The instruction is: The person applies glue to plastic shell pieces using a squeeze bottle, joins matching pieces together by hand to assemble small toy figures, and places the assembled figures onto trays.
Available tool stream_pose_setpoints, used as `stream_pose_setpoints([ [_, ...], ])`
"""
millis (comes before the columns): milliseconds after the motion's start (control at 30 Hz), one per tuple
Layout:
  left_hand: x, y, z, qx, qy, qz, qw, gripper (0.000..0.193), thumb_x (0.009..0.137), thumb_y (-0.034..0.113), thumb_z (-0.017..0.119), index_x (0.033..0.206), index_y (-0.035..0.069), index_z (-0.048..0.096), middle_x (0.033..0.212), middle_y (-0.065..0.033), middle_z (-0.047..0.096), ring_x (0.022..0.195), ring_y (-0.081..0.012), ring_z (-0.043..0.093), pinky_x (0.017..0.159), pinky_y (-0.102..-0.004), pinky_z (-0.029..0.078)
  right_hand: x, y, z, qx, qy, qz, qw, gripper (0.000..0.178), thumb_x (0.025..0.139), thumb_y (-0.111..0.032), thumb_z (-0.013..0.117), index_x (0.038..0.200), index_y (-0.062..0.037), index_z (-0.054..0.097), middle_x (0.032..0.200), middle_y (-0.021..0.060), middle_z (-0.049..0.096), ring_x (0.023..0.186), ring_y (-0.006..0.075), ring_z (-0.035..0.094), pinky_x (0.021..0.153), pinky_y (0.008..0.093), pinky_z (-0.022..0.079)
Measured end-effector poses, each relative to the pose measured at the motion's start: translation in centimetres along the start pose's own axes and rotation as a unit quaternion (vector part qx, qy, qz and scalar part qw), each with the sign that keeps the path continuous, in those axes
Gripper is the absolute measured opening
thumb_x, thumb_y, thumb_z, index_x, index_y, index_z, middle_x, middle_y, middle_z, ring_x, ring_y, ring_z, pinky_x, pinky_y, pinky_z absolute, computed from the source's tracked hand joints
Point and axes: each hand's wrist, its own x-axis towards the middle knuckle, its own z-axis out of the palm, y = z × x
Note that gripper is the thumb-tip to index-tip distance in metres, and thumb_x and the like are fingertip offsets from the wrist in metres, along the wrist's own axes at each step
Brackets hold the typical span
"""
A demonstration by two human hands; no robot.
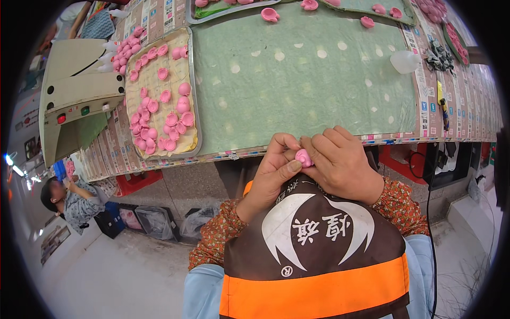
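A small pink moulded plastic piece (303, 158), rounded with raised detail, is held between both hands in front of my apron, just off the table's near edge. My left hand (274, 169) grips it from the left, with thumb and bent fingers closed on it. From the right, my right hand (340, 162) closes over it too, its fingers curled and covering part of the piece. Many similar pink pieces, some round and some cup-shaped, lie on a metal tray (195, 114) lined with pale cloth, at the left of the table.
A green spotted mat (308, 90) covers the table's middle. Loose pink pieces (270, 15) lie at its far edge, near other trays. A white plastic bottle (405, 61) and dark crumpled cloth (440, 56) are at right. A machine with buttons (85, 98) stands left; beyond it, another person (74, 199).
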Motion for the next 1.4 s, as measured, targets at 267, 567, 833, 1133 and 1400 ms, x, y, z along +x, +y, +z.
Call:
stream_pose_setpoints([
  [267,0.0,-0.4,0.2,-0.003,0.008,0.016,1.000,0.028,0.099,0.005,0.055,0.120,0.009,0.038,0.112,-0.0089,0.060,0.106,-0.0115,0.055,0.096,-0.0256,0.043,-0.4,-0.2,0.4,-0.030,0.013,-0.002,0.999,0.046,0.067,-0.014,0.075,0.104,0.0094,0.062,0.085,0.0102,0.054,0.071,0.0243,0.054,0.061,0.0371,0.044],
  [567,0.0,-0.2,0.9,0.001,0.034,0.003,0.999,0.028,0.097,0.008,0.060,0.116,0.011,0.041,0.107,-0.0043,0.056,0.103,-0.0112,0.054,0.093,-0.0257,0.044,-0.7,-0.2,0.4,-0.029,0.014,0.003,0.999,0.045,0.067,-0.013,0.074,0.104,0.0093,0.062,0.084,0.0097,0.053,0.070,0.0237,0.053,0.061,0.0371,0.044],
  [833,0.2,-0.4,0.2,0.012,0.013,0.017,1.000,0.027,0.099,0.007,0.056,0.119,0.009,0.038,0.110,-0.0081,0.060,0.104,-0.0107,0.055,0.094,-0.0252,0.042,-0.6,-0.2,0.4,-0.025,0.015,0.007,1.000,0.045,0.066,-0.012,0.075,0.104,0.0084,0.062,0.085,0.0096,0.054,0.070,0.0236,0.053,0.060,0.0366,0.044],
  [1133,0.2,0.0,0.3,-0.002,0.009,0.007,1.000,0.027,0.099,0.006,0.056,0.119,0.010,0.038,0.111,-0.0076,0.059,0.106,-0.0109,0.055,0.097,-0.0260,0.042,-0.3,0.1,0.3,-0.026,0.016,0.005,1.000,0.049,0.066,-0.013,0.076,0.107,0.0088,0.062,0.087,0.0099,0.056,0.070,0.0238,0.055,0.061,0.0365,0.044],
  [1400,0.4,1.6,1.0,0.104,-0.021,0.061,0.992,0.036,0.092,-0.001,0.061,0.119,0.010,0.039,0.121,-0.0107,0.056,0.111,-0.0152,0.055,0.100,-0.0308,0.043,0.4,0.5,-0.6,0.033,0.038,0.049,0.998,0.067,0.064,-0.011,0.079,0.128,-0.0042,0.061,0.102,0.0102,0.060,0.085,0.0267,0.059,0.071,0.0382,0.048],
])
